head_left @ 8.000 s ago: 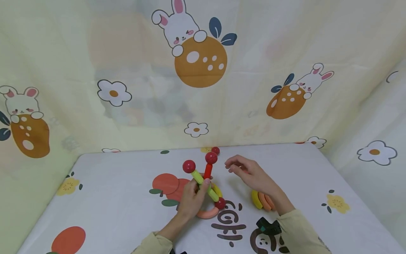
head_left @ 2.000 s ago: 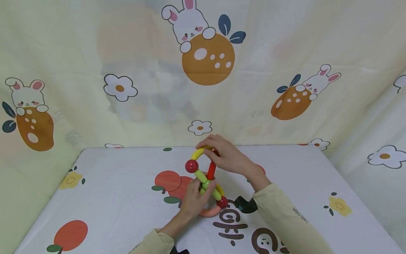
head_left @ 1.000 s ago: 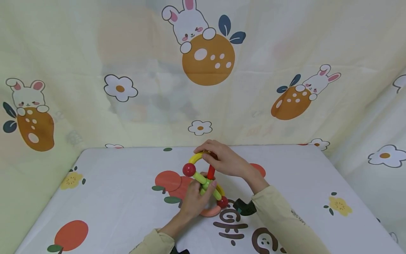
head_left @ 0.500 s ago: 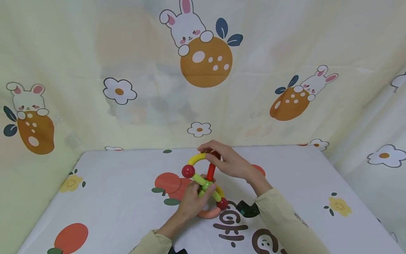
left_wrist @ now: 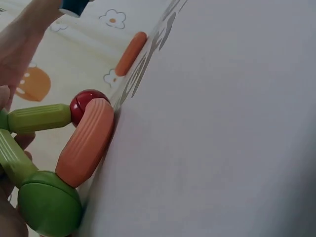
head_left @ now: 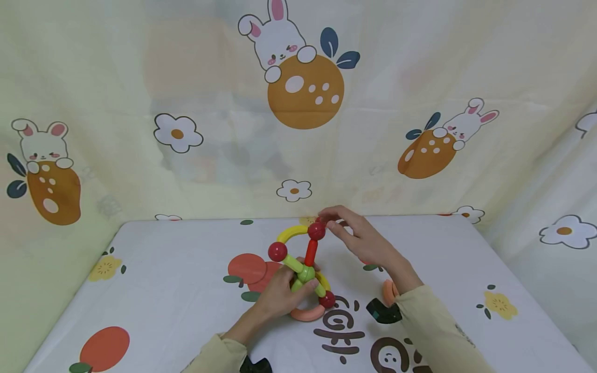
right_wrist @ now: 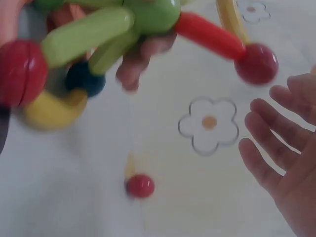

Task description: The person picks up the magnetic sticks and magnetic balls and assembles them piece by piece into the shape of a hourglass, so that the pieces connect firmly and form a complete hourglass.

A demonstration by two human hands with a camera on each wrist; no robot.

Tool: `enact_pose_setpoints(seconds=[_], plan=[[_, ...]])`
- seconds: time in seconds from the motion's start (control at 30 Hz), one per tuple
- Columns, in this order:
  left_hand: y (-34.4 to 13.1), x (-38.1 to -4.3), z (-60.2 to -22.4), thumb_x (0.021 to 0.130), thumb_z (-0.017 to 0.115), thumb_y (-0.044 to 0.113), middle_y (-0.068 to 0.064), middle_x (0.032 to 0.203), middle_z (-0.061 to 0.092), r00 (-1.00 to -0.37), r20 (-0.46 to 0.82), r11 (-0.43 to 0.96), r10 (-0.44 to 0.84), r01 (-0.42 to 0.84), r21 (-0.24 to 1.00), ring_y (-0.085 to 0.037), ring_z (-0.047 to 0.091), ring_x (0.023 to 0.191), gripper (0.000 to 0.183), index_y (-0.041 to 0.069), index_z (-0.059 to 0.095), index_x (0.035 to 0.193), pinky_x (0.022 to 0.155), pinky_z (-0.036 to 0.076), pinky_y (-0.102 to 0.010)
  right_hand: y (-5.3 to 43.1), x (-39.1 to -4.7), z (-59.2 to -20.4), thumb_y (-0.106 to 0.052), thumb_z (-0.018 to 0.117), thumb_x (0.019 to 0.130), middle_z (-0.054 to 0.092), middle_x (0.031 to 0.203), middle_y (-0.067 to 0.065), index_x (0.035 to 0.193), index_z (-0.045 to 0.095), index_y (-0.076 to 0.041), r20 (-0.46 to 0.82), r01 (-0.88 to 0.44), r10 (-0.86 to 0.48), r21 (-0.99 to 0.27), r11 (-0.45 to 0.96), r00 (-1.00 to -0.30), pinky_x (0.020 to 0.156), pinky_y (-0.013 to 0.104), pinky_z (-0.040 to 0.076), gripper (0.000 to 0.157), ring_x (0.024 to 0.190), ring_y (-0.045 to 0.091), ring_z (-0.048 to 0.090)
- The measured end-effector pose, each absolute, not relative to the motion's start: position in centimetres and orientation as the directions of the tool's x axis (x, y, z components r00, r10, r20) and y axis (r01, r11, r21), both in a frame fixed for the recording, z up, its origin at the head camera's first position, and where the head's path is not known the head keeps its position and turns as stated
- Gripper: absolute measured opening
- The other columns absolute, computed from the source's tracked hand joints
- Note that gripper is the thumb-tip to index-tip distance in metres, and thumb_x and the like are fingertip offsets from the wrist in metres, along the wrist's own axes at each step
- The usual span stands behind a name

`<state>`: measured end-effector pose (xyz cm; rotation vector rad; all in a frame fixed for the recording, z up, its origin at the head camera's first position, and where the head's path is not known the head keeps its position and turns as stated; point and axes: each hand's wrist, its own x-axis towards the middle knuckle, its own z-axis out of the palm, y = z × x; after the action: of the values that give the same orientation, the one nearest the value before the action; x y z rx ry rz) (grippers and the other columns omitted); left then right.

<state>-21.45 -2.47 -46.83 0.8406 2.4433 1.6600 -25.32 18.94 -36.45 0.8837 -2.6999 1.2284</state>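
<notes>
My left hand (head_left: 282,294) grips a toy of balls and sticks by its green sticks (head_left: 293,263), around a green ball (head_left: 305,273). A red stick (head_left: 311,253) rises from there to a red ball (head_left: 316,231). From that ball a curved yellow stick (head_left: 294,232) arches to another red ball (head_left: 278,252). Lower down, a curved orange stick (left_wrist: 86,143) joins a red ball (left_wrist: 84,103) and a green ball (left_wrist: 49,202) in the left wrist view. Beside the top red ball, my right hand (head_left: 366,241) holds nothing; its fingers look relaxed and apart in the right wrist view.
A loose red ball (right_wrist: 140,186) lies on the table behind the toy. Curved orange sticks (head_left: 389,291) lie by the right forearm, partly hidden. A black wrist device (head_left: 384,311) sits at the right sleeve. A printed curtain (head_left: 214,103) hangs behind the table.
Over eight seconds, a curved yellow stick has come to span the two upper red balls. In the last half second my right hand has let go and moved right. The left hand keeps its grip.
</notes>
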Motion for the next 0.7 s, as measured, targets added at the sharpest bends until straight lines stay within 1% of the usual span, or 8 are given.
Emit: enact_pose_setpoints(seconds=[0.1,0.27,0.37,0.47,0.57,0.7], plan=[[-2.4,-21.4,-47.1,0.090,0.062,0.037,0.006,0.113,0.061,-0.848,0.254,0.284,0.465,0.415,0.864,-0.009,0.055,0.102,0.035,0.019,0.055,0.119,0.089,0.049,-0.026,20.7,-25.1,-37.3,-0.028,0.048,0.099,0.057,0.125,0.000,0.130,0.048,-0.016,0.264,-0.507,-0.460,-0.656,0.559,-0.848,0.096,0.043,0.045,0.034,0.114,0.017,0.055],[-2.4,-21.4,-47.5,0.090,0.062,0.040,0.005,0.108,0.058,-0.855,0.287,0.297,0.432,0.435,0.850,-0.010,0.052,0.098,0.038,0.015,0.055,0.117,0.083,0.050,-0.024,24.1,-24.4,-38.9,-0.025,0.051,0.098,0.058,0.121,-0.001,0.126,0.051,-0.014,0.253,-0.491,-0.438,-0.623,0.609,-0.863,0.092,0.033,0.049,0.030,0.108,0.015,0.056],[-2.4,-21.5,-47.6,0.090,0.062,0.039,0.004,0.106,0.057,-0.864,0.321,0.287,0.389,0.445,0.849,-0.010,0.054,0.095,0.037,0.015,0.054,0.116,0.082,0.050,-0.024,26.2,-24.0,-39.7,-0.024,0.051,0.098,0.059,0.119,-0.001,0.125,0.052,-0.014,0.231,-0.465,-0.420,-0.617,0.635,-0.878,0.090,0.030,0.049,0.029,0.108,0.016,0.056],[-2.4,-21.6,-47.5,0.089,0.063,0.040,0.006,0.103,0.057,-0.877,0.339,0.301,0.340,0.443,0.845,-0.009,0.055,0.092,0.037,0.016,0.054,0.116,0.081,0.051,-0.024,28.1,-23.6,-40.2,-0.023,0.052,0.097,0.060,0.119,0.003,0.123,0.053,-0.013,0.189,-0.418,-0.389,-0.616,0.667,-0.901,0.090,0.034,0.049,0.028,0.108,0.019,0.056],[-2.4,-21.6,-47.6,0.088,0.064,0.042,0.009,0.101,0.056,-0.887,0.336,0.317,0.316,0.432,0.844,-0.008,0.054,0.091,0.039,0.018,0.054,0.117,0.080,0.051,-0.024,29.7,-23.1,-40.5,-0.021,0.053,0.097,0.061,0.117,0.008,0.121,0.055,-0.012,0.129,-0.356,-0.360,-0.632,0.688,-0.924,0.086,0.036,0.050,0.026,0.106,0.023,0.055],[-2.5,-21.6,-47.7,0.088,0.064,0.041,0.009,0.102,0.056,-0.888,0.330,0.309,0.320,0.427,0.850,-0.009,0.054,0.092,0.039,0.018,0.053,0.118,0.080,0.051,-0.025,31.1,-22.7,-40.9,-0.020,0.054,0.096,0.062,0.114,0.011,0.119,0.057,-0.009,0.043,-0.287,-0.340,-0.643,0.710,-0.939,0.081,0.032,0.050,0.026,0.103,0.024,0.056]])
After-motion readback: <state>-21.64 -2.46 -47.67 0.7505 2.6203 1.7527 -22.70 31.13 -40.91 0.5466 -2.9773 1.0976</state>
